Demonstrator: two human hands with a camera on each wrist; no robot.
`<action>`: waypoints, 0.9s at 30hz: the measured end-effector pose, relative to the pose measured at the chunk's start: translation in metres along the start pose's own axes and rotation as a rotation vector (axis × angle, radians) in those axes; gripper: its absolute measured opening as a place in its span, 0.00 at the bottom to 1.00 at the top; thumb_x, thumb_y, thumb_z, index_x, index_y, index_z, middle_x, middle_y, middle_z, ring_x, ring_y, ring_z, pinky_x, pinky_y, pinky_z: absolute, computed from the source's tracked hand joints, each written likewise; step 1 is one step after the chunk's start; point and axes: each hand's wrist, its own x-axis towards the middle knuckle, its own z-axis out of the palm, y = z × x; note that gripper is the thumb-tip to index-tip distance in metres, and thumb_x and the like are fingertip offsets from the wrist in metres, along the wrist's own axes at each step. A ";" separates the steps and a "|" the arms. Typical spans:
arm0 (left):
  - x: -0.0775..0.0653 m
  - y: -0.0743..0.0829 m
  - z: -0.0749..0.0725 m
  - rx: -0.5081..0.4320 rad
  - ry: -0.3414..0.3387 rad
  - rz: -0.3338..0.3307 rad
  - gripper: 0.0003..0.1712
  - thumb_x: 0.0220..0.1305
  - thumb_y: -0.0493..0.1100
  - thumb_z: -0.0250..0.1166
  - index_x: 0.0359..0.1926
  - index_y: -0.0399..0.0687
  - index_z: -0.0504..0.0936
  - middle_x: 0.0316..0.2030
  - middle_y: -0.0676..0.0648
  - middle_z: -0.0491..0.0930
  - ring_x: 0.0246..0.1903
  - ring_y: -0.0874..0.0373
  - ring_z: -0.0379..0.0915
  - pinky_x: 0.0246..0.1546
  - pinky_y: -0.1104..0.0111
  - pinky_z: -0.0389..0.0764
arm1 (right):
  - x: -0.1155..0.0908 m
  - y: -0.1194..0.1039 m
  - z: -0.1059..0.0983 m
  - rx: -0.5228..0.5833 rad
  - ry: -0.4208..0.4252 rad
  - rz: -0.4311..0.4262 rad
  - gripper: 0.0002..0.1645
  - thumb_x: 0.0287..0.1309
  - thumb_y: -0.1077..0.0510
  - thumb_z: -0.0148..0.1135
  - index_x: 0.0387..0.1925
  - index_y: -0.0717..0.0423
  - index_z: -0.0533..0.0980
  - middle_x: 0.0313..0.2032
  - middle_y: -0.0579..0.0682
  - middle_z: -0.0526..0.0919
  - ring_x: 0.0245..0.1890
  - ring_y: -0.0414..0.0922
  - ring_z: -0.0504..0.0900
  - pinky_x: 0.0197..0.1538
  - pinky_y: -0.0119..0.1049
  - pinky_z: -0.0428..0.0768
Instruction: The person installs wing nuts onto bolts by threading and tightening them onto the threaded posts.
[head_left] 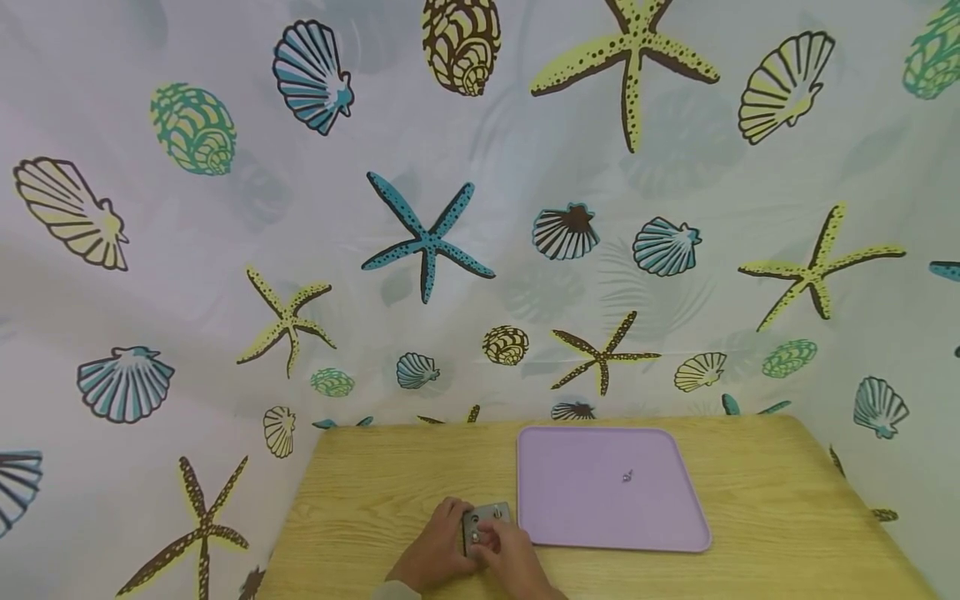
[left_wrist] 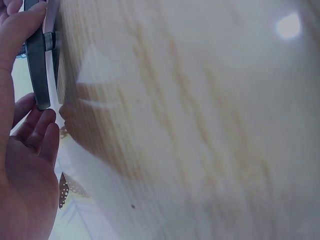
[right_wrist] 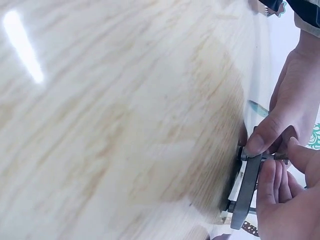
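My left hand (head_left: pixel 437 546) grips a small grey metal plate (head_left: pixel 471 546) by its edge, just above the wooden table. In the left wrist view, my thumb lies on one end of the plate (left_wrist: pixel 38 65) and fingertips touch the other end. Bolts pass through the plate; a silvery bolt (head_left: pixel 498 512) shows at its far right corner, near a dark hole. Over the near part, my right hand (head_left: pixel 517 557) pinches a bolt (head_left: pixel 475 537) between thumb and fingers. From the right wrist view, this bolt's shank (right_wrist: pixel 281 157) stands out from the plate (right_wrist: pixel 247 192), partly hidden by fingers.
To the right of my hands lies a lilac tray (head_left: pixel 585 500) with a small metal fastener (head_left: pixel 627 477) on it. Beneath everything is a wood-grain table (head_left: pixel 375 475). White curtains (head_left: pixel 465 317) printed with shells and starfish enclose the table's back and sides.
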 end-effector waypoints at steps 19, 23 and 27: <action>0.000 -0.001 0.000 0.015 0.006 0.011 0.39 0.45 0.54 0.68 0.57 0.44 0.67 0.51 0.50 0.64 0.50 0.60 0.63 0.51 0.62 0.72 | 0.009 0.004 0.007 -0.040 0.013 0.029 0.25 0.47 0.52 0.70 0.45 0.62 0.75 0.35 0.46 0.74 0.35 0.39 0.72 0.36 0.30 0.75; 0.000 -0.002 0.000 0.019 0.016 0.018 0.39 0.45 0.54 0.68 0.57 0.44 0.67 0.50 0.50 0.65 0.49 0.60 0.63 0.51 0.62 0.72 | 0.009 0.003 0.008 -0.010 0.018 0.047 0.22 0.48 0.55 0.70 0.42 0.62 0.75 0.35 0.47 0.74 0.34 0.40 0.73 0.35 0.30 0.75; -0.001 0.000 0.001 -0.002 0.022 0.019 0.39 0.51 0.61 0.65 0.57 0.44 0.67 0.50 0.49 0.65 0.48 0.59 0.64 0.49 0.61 0.73 | 0.009 0.004 0.006 -0.015 0.035 0.048 0.17 0.49 0.55 0.68 0.39 0.60 0.76 0.33 0.45 0.75 0.33 0.39 0.74 0.35 0.30 0.75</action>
